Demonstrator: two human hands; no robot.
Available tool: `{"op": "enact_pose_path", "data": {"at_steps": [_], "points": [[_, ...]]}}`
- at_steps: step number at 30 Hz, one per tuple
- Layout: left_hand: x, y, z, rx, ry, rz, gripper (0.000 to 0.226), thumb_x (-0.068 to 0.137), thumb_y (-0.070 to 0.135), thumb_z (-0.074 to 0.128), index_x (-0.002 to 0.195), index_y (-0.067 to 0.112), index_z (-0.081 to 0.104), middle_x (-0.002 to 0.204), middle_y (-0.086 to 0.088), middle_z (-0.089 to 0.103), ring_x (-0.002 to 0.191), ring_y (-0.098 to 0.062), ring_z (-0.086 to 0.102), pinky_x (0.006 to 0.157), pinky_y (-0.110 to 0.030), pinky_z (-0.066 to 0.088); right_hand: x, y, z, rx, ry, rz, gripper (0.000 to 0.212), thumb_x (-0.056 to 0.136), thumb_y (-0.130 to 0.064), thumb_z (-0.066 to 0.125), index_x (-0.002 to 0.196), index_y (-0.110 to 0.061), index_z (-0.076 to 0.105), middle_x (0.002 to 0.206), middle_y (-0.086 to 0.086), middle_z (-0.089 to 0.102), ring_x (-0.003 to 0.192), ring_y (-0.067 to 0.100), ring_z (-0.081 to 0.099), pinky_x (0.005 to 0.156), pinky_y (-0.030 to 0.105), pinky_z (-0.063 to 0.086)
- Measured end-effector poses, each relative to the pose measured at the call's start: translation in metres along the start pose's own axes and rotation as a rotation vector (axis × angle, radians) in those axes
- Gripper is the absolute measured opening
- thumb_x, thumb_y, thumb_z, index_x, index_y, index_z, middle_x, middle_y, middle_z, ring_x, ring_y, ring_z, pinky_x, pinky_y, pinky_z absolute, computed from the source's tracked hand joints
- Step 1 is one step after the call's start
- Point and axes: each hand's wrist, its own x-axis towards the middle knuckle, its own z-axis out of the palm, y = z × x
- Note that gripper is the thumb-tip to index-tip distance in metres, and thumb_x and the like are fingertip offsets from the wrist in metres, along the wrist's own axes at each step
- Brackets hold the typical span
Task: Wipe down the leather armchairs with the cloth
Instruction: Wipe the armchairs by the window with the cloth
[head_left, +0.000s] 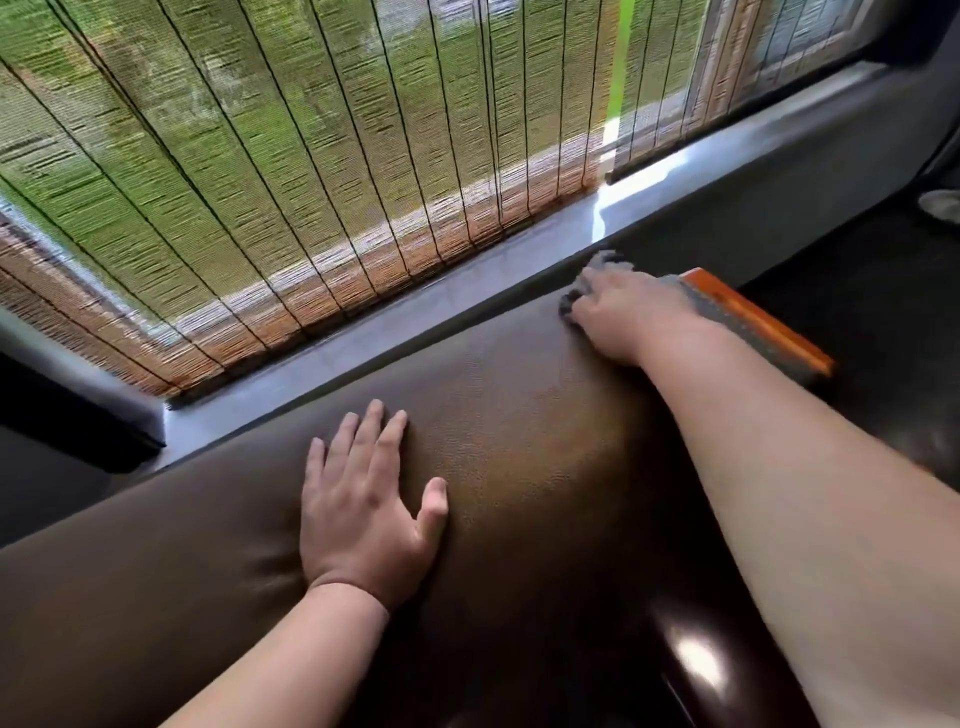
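Note:
The top of a dark brown leather armchair back runs across the view from lower left to upper right. My left hand lies flat on it with fingers spread. Farther along the top, my right hand grips a grey cloth with an orange edge and presses it on the leather near the far end. Part of the cloth is bunched under the fingers; the rest trails behind the wrist.
A grey window ledge runs just behind the chair back, with bamboo blinds hanging down to it. A glossy dark wooden part shows at the lower right. The dark floor lies beyond the cloth.

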Motion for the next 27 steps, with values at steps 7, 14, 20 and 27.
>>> {"op": "enact_pose_path", "data": {"at_steps": [7,14,20,27], "points": [[-0.001,0.001,-0.004,-0.011,-0.011,0.015,0.075,0.089,0.061,0.038,0.155,0.028,0.05,0.165,-0.008,0.042,0.154,-0.032,0.035,0.128,-0.055,0.018,-0.133,-0.074,0.092,0.1,0.328,-0.348,0.064,0.095,-0.047,0.039,0.153,-0.022,0.052,0.165,0.004,0.039,0.156,0.029,0.028,0.129,0.048,0.018],[-0.002,0.0,-0.003,-0.03,0.014,0.034,0.071,0.094,0.06,0.034,0.157,0.03,0.047,0.165,-0.005,0.042,0.154,-0.032,0.031,0.129,-0.056,0.016,-0.12,-0.024,0.15,0.597,0.893,0.426,0.06,0.1,-0.026,0.043,0.155,0.0,0.043,0.165,0.026,0.03,0.155,0.051,0.017,0.122,0.065,0.019],[-0.002,0.005,-0.013,0.012,-0.063,0.081,0.072,0.095,0.059,0.023,0.159,0.032,0.045,0.167,-0.007,0.038,0.153,-0.035,0.031,0.126,-0.06,0.02,-0.191,-0.149,0.189,0.497,0.69,-0.015,0.071,0.102,-0.046,0.041,0.164,-0.015,0.029,0.174,0.011,0.009,0.158,0.044,-0.009,0.125,0.065,0.008],[0.017,0.072,-0.03,0.09,-0.315,0.6,0.073,0.092,0.064,0.02,0.164,0.051,0.012,0.176,0.002,0.013,0.163,-0.028,0.01,0.13,-0.058,0.013,-0.129,0.002,0.167,1.056,0.622,0.615,0.071,0.109,-0.041,0.023,0.165,-0.005,-0.004,0.172,0.018,-0.013,0.158,0.036,-0.017,0.128,0.05,-0.006]]}}
